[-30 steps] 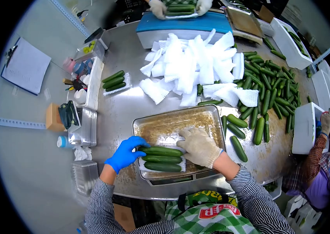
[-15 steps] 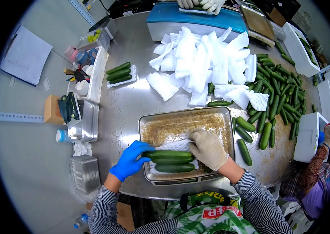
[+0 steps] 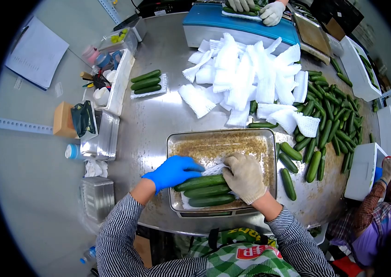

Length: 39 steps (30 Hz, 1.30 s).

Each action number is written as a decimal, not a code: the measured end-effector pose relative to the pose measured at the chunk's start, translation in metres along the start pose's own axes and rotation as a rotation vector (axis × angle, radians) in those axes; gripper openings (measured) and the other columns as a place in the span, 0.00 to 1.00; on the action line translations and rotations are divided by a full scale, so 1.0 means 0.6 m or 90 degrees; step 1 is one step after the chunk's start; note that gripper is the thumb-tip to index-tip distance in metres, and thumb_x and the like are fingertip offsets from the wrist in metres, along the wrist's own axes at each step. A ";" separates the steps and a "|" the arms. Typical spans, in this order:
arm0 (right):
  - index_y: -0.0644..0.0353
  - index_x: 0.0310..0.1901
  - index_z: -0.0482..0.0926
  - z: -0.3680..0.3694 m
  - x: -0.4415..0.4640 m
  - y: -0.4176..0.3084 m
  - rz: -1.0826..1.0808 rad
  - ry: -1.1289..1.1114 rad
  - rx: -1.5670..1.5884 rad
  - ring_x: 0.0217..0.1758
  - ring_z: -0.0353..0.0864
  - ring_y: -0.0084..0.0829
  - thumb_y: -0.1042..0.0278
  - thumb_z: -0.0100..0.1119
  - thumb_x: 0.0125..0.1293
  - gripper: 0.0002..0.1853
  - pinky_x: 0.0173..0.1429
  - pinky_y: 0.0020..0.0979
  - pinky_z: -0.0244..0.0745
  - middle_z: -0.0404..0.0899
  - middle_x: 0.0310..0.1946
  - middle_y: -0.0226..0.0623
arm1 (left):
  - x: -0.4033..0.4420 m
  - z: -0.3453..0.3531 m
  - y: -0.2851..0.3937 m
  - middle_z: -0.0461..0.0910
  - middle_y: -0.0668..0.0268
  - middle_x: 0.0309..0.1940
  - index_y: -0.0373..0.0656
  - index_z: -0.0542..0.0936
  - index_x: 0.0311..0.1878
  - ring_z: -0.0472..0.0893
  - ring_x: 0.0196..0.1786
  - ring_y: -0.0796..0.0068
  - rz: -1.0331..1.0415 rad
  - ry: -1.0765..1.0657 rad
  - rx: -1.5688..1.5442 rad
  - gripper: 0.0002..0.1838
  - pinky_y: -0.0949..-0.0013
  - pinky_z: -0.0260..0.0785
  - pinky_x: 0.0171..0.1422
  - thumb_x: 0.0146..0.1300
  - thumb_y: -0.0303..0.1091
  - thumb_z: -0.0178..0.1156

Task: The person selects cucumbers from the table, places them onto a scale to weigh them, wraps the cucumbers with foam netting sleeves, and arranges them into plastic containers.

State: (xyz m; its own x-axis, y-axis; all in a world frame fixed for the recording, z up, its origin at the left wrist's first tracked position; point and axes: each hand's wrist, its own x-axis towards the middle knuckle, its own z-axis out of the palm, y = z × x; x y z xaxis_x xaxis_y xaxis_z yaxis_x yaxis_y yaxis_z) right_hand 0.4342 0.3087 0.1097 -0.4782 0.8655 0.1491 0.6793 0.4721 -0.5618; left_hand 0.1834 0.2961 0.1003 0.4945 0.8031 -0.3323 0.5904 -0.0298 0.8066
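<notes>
Three cucumbers [image 3: 208,191] lie side by side on a white foam net [image 3: 187,203] in a stained metal tray [image 3: 269,161]. My left hand [image 3: 174,171], in a blue glove, is over the upper left of the cucumbers, its fingers together near the net's far edge; what they hold, if anything, is hidden. My right hand [image 3: 244,177], in a knitted glove, has its fingers closed at the cucumbers' right end, by the net's raised far edge. Their grip is too small to make out.
White foam nets [image 3: 246,74] lie heaped beyond the tray, with a cucumber pile [image 3: 332,115] at right. Three cucumbers [image 3: 146,82] rest on a net at left. A co-worker's gloved hands [image 3: 271,13] are at a blue-lidded box [image 3: 200,18]; another person [image 3: 375,217] is at right.
My left hand has moved right and away from me, off the cucumbers' left end to the net's far edge. The cucumbers now lie slightly tilted. My right hand has stayed at their right end.
</notes>
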 end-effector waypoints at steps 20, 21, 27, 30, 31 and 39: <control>0.59 0.41 0.85 -0.048 0.044 -0.010 -0.213 -0.343 -0.103 0.57 0.74 0.46 0.55 0.65 0.60 0.16 0.60 0.46 0.69 0.78 0.51 0.44 | 0.018 0.025 -0.013 0.82 0.50 0.32 0.38 0.74 0.48 0.82 0.34 0.52 -0.098 0.093 0.030 0.13 0.55 0.75 0.42 0.67 0.37 0.59; 0.59 0.42 0.85 -0.046 0.042 -0.011 -0.210 -0.339 -0.103 0.58 0.74 0.47 0.55 0.65 0.60 0.16 0.61 0.46 0.68 0.77 0.52 0.45 | 0.020 0.027 -0.015 0.82 0.49 0.32 0.38 0.73 0.48 0.83 0.34 0.51 -0.096 0.105 0.012 0.13 0.55 0.75 0.42 0.68 0.37 0.58; 0.58 0.47 0.84 -0.040 0.045 0.003 -0.202 -0.351 -0.060 0.64 0.71 0.49 0.58 0.66 0.61 0.16 0.67 0.47 0.66 0.73 0.61 0.48 | 0.030 0.022 -0.002 0.82 0.47 0.35 0.40 0.72 0.51 0.82 0.37 0.46 -0.063 0.087 0.054 0.14 0.51 0.75 0.43 0.71 0.40 0.55; 0.58 0.48 0.83 -0.039 0.048 0.005 -0.205 -0.358 -0.056 0.66 0.70 0.50 0.60 0.66 0.61 0.16 0.69 0.47 0.66 0.72 0.63 0.49 | 0.041 0.024 -0.011 0.82 0.48 0.34 0.41 0.72 0.53 0.83 0.37 0.47 -0.054 0.089 0.109 0.14 0.52 0.75 0.43 0.71 0.40 0.55; 0.58 0.48 0.83 -0.039 0.048 0.006 -0.206 -0.357 -0.057 0.66 0.70 0.50 0.60 0.66 0.62 0.16 0.70 0.47 0.65 0.71 0.63 0.49 | 0.045 0.024 -0.014 0.83 0.49 0.34 0.41 0.72 0.54 0.83 0.37 0.47 -0.047 0.089 0.123 0.15 0.52 0.75 0.43 0.71 0.40 0.55; 0.55 0.52 0.82 -0.034 0.044 0.017 -0.193 -0.354 -0.048 0.65 0.71 0.48 0.61 0.64 0.63 0.17 0.67 0.47 0.67 0.72 0.64 0.47 | 0.047 -0.016 -0.004 0.86 0.54 0.37 0.40 0.82 0.47 0.85 0.37 0.57 -0.015 0.097 0.093 0.16 0.60 0.77 0.47 0.67 0.45 0.62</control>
State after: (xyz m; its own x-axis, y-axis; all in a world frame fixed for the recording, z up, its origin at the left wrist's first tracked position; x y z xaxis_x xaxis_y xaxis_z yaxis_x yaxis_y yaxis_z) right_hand 0.4398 0.3400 0.1244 -0.8590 0.4850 -0.1641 0.4963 0.7100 -0.4995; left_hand 0.1899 0.3243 0.0939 0.3837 0.8853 -0.2628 0.6921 -0.0874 0.7165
